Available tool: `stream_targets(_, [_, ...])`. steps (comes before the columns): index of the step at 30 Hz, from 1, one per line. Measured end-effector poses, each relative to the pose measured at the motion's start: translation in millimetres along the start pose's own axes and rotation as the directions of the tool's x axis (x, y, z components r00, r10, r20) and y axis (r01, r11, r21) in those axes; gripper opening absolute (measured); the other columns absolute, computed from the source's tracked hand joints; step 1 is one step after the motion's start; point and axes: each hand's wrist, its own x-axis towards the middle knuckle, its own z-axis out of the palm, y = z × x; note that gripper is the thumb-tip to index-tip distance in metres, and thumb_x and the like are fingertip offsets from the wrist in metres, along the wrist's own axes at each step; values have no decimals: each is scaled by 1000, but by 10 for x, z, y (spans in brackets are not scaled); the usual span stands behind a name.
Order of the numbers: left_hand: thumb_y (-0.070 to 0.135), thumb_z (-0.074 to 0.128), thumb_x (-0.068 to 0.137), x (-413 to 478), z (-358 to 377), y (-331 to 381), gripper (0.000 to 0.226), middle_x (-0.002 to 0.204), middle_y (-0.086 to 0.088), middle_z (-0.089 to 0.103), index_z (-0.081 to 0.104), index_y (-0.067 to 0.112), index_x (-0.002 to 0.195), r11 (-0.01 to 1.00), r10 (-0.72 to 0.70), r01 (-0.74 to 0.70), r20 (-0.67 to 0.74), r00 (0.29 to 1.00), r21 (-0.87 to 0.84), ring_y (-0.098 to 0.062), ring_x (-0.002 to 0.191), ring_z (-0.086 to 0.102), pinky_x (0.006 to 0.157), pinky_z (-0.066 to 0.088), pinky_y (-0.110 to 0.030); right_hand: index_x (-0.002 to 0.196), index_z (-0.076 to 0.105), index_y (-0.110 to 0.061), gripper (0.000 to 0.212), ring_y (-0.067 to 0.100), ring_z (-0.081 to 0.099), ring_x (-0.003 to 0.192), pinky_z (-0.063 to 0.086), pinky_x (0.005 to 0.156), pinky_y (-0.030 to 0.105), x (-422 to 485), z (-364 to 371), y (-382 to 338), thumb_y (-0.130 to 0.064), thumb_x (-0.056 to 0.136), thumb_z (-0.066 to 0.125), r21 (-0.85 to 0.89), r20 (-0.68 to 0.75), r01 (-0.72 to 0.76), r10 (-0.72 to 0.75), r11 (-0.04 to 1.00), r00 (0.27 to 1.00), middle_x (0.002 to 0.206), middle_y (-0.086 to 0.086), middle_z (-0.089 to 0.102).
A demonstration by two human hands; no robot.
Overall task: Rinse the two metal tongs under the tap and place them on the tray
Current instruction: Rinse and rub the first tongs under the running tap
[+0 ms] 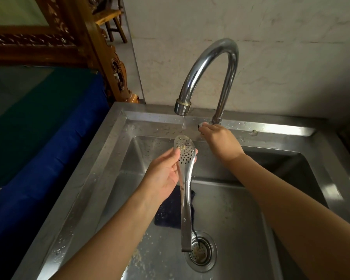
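We hold one pair of metal tongs (187, 178) over the steel sink (129, 158). Our left hand (164, 174) pinches it at the neck between thumb and fingers (175, 156), just below the perforated head. The head points up toward the spout of the tap (210, 67), and bits of food cling to it. The hinge end hangs down over the drain strainer (201, 251). A thin stream of water (183, 122) falls just above the head's tip. Our right hand (220, 140) reaches to the tap's base, its fingers curled on the small tap handle (202, 124). A dark cloth (168, 215) lies on the sink floor beneath the tongs.
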Motion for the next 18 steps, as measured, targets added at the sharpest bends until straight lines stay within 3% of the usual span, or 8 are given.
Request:
stream_targets(10, [4,44,94,-6,-21,16,23,85,-5,76,66,8,96,1000,-14,14,-1,1000,-11,-14,80,72,69,58,-24,97,58,3,12,36,60,88,49,75,43,37,-72,-15,-1,92,48,42,17,17,-18,999,1000,96,20,62])
stream_targets(13, [5,46,93,7,-4,24,21,89,-7,75,66,7,101,1000,-25,25,-31,999,-8,-16,84,71,76,58,-27,98,57,2,11,36,61,88,50,75,44,33,-77,-23,-3,92,49,29,26,7,-8,1000,1000,96,20,63])
stream_targets(18, [3,46,94,25,39,48,20,78,-4,75,65,7,93,999,-36,35,-27,999,-32,-12,75,72,63,58,-23,104,56,0,15,37,61,94,48,73,41,65,-163,-72,-2,93,46,44,104,-87,82,995,991,104,18,62])
